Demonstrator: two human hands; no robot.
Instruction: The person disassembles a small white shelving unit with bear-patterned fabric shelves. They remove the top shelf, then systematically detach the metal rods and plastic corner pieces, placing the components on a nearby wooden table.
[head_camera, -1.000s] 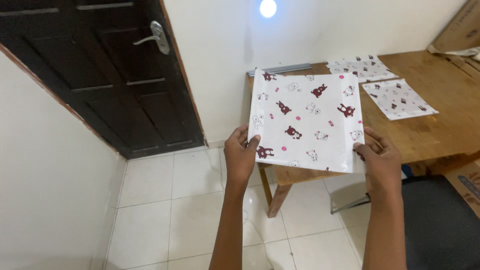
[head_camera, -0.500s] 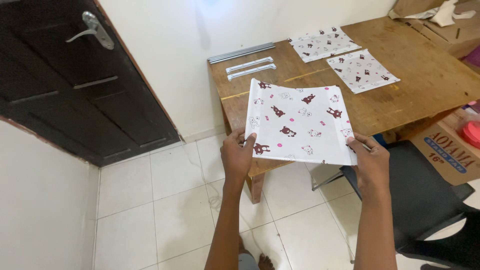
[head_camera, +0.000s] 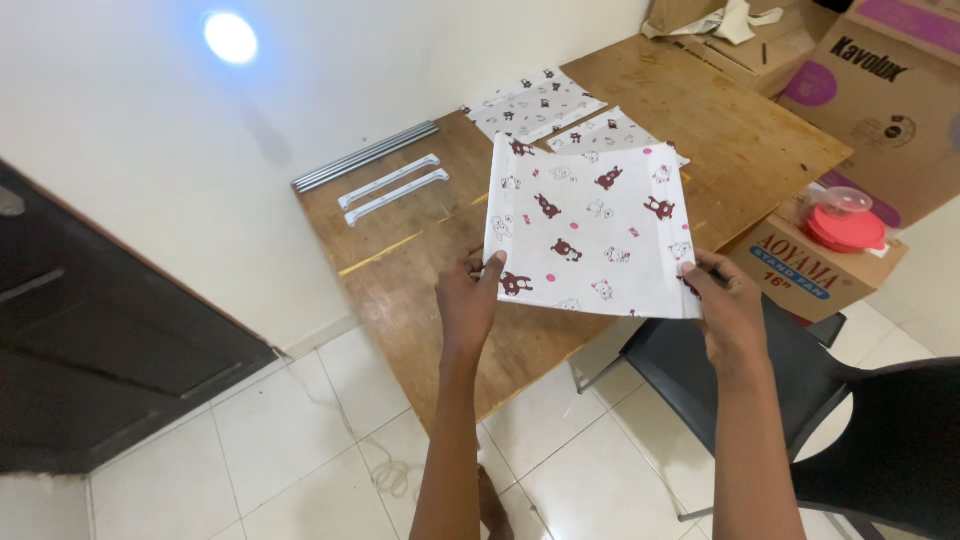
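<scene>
I hold a square white sheet (head_camera: 590, 230) printed with brown bears and pink dots, flat above a wooden table (head_camera: 420, 290). My left hand (head_camera: 470, 300) pinches its near left corner. My right hand (head_camera: 722, 300) pinches its near right corner. Two more sheets of the same print lie on the table beyond it, one (head_camera: 530, 103) near the wall and one (head_camera: 610, 130) partly hidden behind the held sheet.
Two white strips (head_camera: 392, 188) and a grey metal bar (head_camera: 365, 157) lie on the table by the wall. Cardboard boxes (head_camera: 815, 268) stand to the right, one bearing a red-lidded container (head_camera: 845, 222). A black chair (head_camera: 870, 420) is at lower right, a dark door (head_camera: 80, 360) at left.
The view has swung right and moved closer over the table, the door sliding off to the left. Both hands keep the sheet by its near corners, now over the tabletop.
</scene>
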